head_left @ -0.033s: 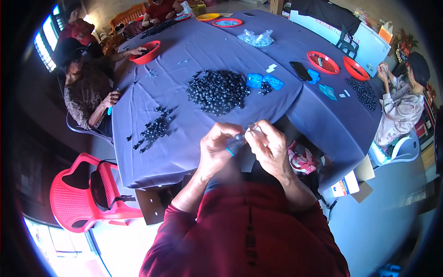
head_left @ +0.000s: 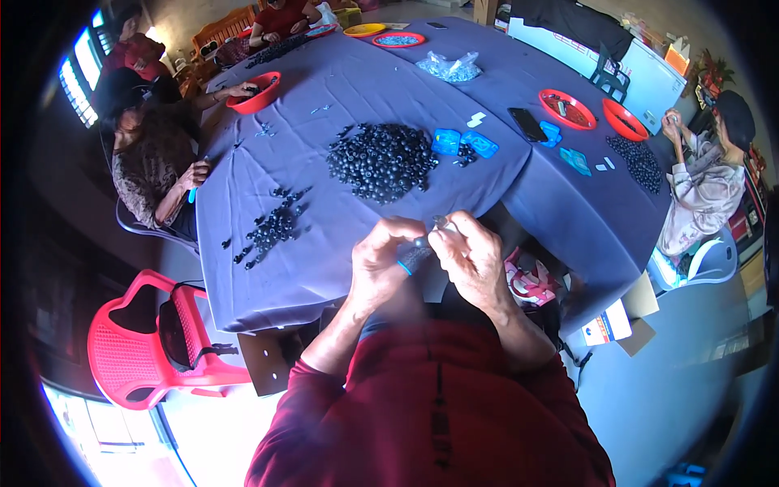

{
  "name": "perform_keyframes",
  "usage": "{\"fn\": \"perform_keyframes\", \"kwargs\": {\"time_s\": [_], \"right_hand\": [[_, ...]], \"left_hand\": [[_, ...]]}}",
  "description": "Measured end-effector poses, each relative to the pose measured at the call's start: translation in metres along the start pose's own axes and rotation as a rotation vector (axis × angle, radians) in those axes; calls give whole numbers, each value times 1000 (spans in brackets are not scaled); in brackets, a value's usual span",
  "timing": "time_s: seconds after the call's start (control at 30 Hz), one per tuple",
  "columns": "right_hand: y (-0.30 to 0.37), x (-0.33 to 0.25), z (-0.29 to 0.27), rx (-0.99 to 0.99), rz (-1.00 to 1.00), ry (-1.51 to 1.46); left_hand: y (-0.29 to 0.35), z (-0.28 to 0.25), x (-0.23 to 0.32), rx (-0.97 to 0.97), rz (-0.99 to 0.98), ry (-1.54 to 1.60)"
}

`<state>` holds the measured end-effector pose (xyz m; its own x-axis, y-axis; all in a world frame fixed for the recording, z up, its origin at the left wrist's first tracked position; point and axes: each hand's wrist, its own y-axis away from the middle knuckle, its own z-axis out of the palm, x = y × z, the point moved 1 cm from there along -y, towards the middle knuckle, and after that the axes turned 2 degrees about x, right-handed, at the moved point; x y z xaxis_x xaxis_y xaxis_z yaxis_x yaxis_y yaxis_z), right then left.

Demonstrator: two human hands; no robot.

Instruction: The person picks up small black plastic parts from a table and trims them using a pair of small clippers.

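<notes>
We hold both hands together just off the near edge of the table (head_left: 341, 268), over our lap. Left hand (head_left: 381, 264) is curled closed, thumb and fingers pinching the lower end of a small dark part with a bright blue tip (head_left: 414, 258); right hand (head_left: 472, 258) is closed too, fingertips nipping a tiny grey piece (head_left: 441, 221) at the top, the two pieces meeting between the hands. In our judgement the fitting goes best with the left hand steady as an anvil, the right doing the fine pressing or turning, wrists kept close so the bits line up; too small to tell how they seat. The supply sits ahead: a large heap of small black parts (head_left: 381, 161) mid-cloth, within reach, and a thinner scatter of black parts (head_left: 272, 226) to the left. Blue plastic trays (head_left: 464, 144) lie just beside the heap, a black phone (head_left: 528, 123) beyond them. Red bowls (head_left: 567, 109) stand far right, another red bowl (head_left: 255, 91) at far left by a seated person's hand. A red plastic chair (head_left: 150, 345) stands at our lower left, well apart. A dropped piece would likely fall into the lap or to the floor.
</notes>
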<state>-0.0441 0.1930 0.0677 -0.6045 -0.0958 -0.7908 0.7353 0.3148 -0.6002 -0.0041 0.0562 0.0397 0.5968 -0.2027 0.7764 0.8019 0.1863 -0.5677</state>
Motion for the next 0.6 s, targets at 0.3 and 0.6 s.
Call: {"fn": "perform_keyframes", "kwargs": {"time_s": [0.3,0.6], "right_hand": [[8,1,-3,-151,212,-325],[7,-10,-19,-119,461,-283]], "left_hand": [[5,5,0,-113,-4,198],[0,1,4,-120,-7,262]]}}
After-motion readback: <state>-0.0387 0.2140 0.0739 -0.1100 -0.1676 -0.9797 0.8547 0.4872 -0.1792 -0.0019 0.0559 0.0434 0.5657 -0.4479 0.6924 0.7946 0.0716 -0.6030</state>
